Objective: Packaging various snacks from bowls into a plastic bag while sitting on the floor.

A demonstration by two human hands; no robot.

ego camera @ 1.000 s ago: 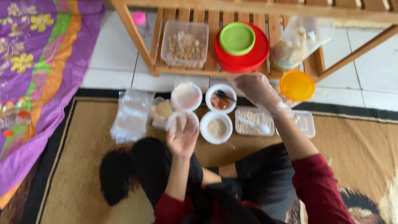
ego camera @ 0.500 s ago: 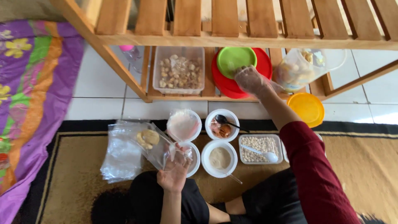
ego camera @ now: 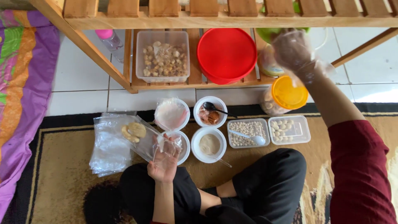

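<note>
My right hand (ego camera: pixel 292 49), in a clear plastic glove, is raised at the wooden rack's (ego camera: pixel 99 62) upper slats and grips a green lid (ego camera: pixel 264 34), which the slats and hand mostly hide. It hovers right of the round red container (ego camera: pixel 226 54) and above an orange-lidded jar (ego camera: pixel 287 93). My left hand (ego camera: pixel 166 159) rests above my knee and holds the mouth of a clear plastic bag (ego camera: pixel 143 139) with pale fried pieces inside, lying over a white bowl (ego camera: pixel 184 147).
On the rug: three more white bowls (ego camera: pixel 172 113), (ego camera: pixel 210 111), (ego camera: pixel 209 144), two clear boxes (ego camera: pixel 248 132), (ego camera: pixel 289 129), a stack of plastic bags (ego camera: pixel 110 151). A snack box (ego camera: pixel 163 58) and pink-capped bottle (ego camera: pixel 107 35) sit at the rack. Purple cloth (ego camera: pixel 20 83) lies left.
My right hand has lifted the green lid off the red container and carried it up and to the right. The camera has tilted; my left hand keeps holding the bag.
</note>
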